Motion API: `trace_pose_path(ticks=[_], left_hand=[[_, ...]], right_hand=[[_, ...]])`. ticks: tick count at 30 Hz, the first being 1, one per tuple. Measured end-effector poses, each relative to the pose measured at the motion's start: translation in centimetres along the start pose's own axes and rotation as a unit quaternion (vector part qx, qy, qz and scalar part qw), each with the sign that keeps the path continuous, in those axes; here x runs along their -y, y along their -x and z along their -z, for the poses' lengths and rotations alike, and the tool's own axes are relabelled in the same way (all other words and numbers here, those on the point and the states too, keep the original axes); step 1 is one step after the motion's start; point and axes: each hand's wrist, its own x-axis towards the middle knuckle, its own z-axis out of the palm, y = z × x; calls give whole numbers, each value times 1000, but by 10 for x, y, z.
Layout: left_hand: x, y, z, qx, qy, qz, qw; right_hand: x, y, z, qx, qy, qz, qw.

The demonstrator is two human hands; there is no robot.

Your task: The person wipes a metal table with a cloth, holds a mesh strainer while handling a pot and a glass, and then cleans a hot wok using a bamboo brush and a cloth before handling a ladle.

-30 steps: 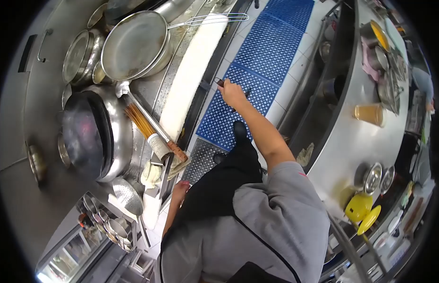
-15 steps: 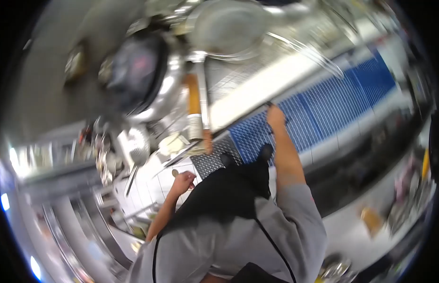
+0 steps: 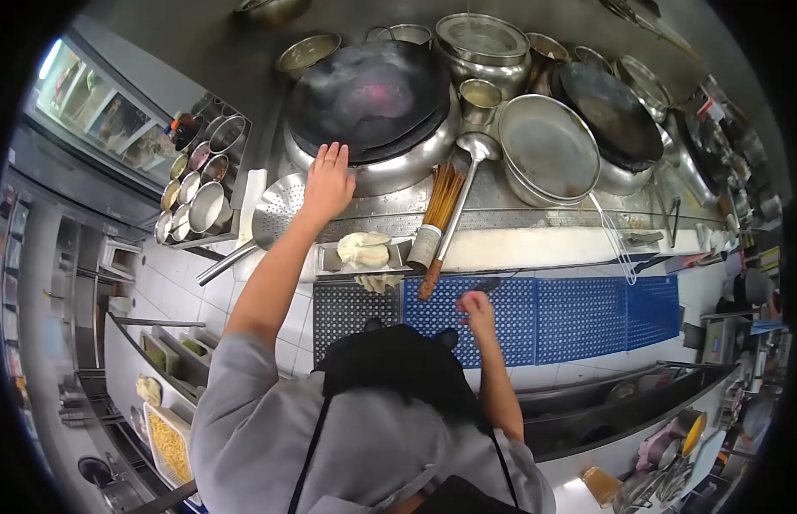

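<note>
My left hand (image 3: 330,182) is open, palm down with fingers stretched forward, at the near rim of a large dark wok (image 3: 370,96) on a steel burner ring; whether it touches is unclear. My right hand (image 3: 476,310) hangs low in front of the stove, fingers curled; what they hold, if anything, is too small to make out. Just beyond it is a dark handle-like piece (image 3: 487,285). Between the hands, a bamboo brush (image 3: 444,199) and a long-handled ladle (image 3: 477,154) lean over the stove edge. A perforated skimmer (image 3: 279,207) rests left, beside my left forearm.
A round strainer (image 3: 548,146) sits on a pot, its wire handle jutting over the edge. A second wok (image 3: 608,116) stands right. Folded cloth (image 3: 364,249) lies at the front edge. Blue mats (image 3: 578,319) cover floor; seasoning pots (image 3: 206,206) stand left.
The view has swung round to face the stove. My left hand has risen from beside my body to the wok and opened; my right hand has drawn back closer to my body.
</note>
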Motion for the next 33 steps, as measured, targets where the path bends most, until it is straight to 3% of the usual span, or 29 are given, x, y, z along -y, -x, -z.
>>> trace_pose_path(ticks=[2, 6, 9, 10, 13, 16, 19, 20, 23, 25, 29, 33], left_hand=[[21, -11, -15, 14, 20, 2, 1000], [34, -47, -13, 180, 35, 36, 982], [41, -51, -27, 211, 67, 47, 974], [34, -50, -29, 192, 55, 44, 979], [19, -47, -48, 127, 3, 24, 992], [4, -53, -59, 122, -7, 39, 992], [4, -49, -67, 94, 65, 72, 991], [5, -47, -63, 126, 141, 94, 978], [-7, -14, -30, -50, 128, 4, 991], [-18, 21, -11, 53, 224, -47, 972], [-38, 84, 3, 111, 319, -75, 938], [-32, 89, 0, 131, 333, -62, 932]], right_hand=[[29, 11, -45, 43, -103, -20, 994], [51, 7, -88, 93, -319, -44, 942], [78, 17, -102, 29, -276, -55, 959], [88, 17, -106, -53, -211, -65, 974], [97, 2, -97, -166, 26, -43, 985], [93, -11, -87, -213, 119, 3, 970], [120, 16, -96, -190, 20, 12, 982], [112, 21, -93, -178, 15, 20, 984], [107, 49, -103, -180, -4, 29, 983], [90, 62, -110, -177, -22, 63, 982], [58, 68, -112, -194, 17, 111, 974], [98, 62, -116, -185, 93, 108, 972]])
